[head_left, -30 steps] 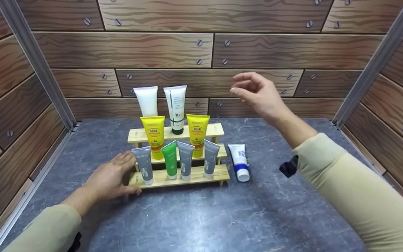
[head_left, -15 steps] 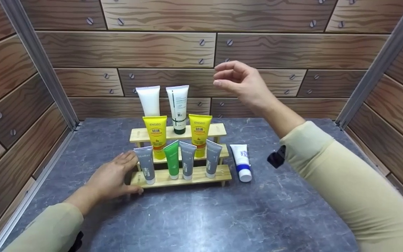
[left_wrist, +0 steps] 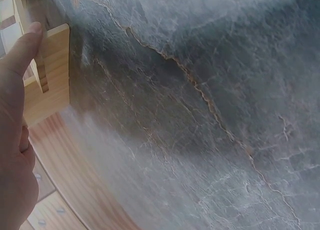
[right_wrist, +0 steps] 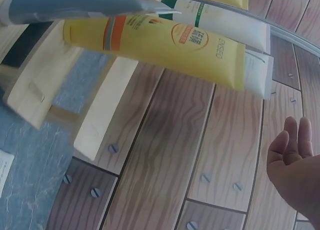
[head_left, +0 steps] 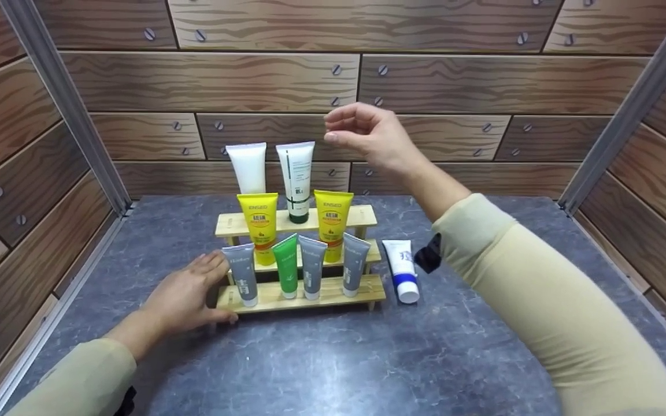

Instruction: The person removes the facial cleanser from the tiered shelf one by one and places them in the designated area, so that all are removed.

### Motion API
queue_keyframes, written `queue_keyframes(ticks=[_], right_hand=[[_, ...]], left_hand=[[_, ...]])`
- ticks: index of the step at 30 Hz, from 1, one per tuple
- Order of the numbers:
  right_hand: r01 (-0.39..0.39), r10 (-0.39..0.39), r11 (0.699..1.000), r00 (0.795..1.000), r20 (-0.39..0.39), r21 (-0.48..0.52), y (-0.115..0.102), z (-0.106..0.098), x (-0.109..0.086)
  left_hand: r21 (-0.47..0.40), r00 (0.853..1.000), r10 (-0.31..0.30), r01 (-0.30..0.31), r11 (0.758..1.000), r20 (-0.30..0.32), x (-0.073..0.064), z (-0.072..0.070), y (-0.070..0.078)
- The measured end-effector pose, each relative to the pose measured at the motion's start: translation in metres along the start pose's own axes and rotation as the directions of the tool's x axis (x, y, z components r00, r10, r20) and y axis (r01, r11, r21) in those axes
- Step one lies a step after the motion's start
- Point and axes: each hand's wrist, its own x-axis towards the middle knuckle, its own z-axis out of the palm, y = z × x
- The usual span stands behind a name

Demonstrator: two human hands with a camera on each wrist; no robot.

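A three-step wooden display rack holds upright tubes. My left hand grips its left end, thumb at the front corner; the left wrist view shows the thumb against the wooden end. Gray tubes and a green tube stand on the front step. On the middle step are two yellow tubes, and at the top a plain white tube and a white tube with a dark green cap. My right hand, fingers loosely bent and holding nothing, hovers right of and above the top tubes.
A white tube with a blue band lies on the gray marbled tabletop, right of the rack. Wood-patterned walls stand behind and on both sides, with metal posts at the corners.
My right hand has moved left, toward the top tubes, rising a little at first. My left hand keeps its place at the rack's end.
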Motion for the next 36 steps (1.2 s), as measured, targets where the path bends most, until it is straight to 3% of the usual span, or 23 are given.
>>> queue_keyframes(ticks=[13,19,36], right_hand=[[-0.057,0.056,0.998,0.998,0.038,0.030,0.022,0.021,0.011],[-0.085,0.081,0.995,0.994,0.075,0.051,0.028,0.028,0.014],[-0.161,0.162,0.987,0.961,0.223,-0.021,0.040,0.039,0.016]], left_hand=[[0.003,0.999,0.032,-0.032,0.999,-0.025,0.002,0.002,-0.001],[-0.001,1.000,0.012,-0.012,1.000,-0.012,0.001,0.000,-0.001],[-0.009,1.000,-0.012,0.011,1.000,-0.008,-0.001,0.000,-0.001]])
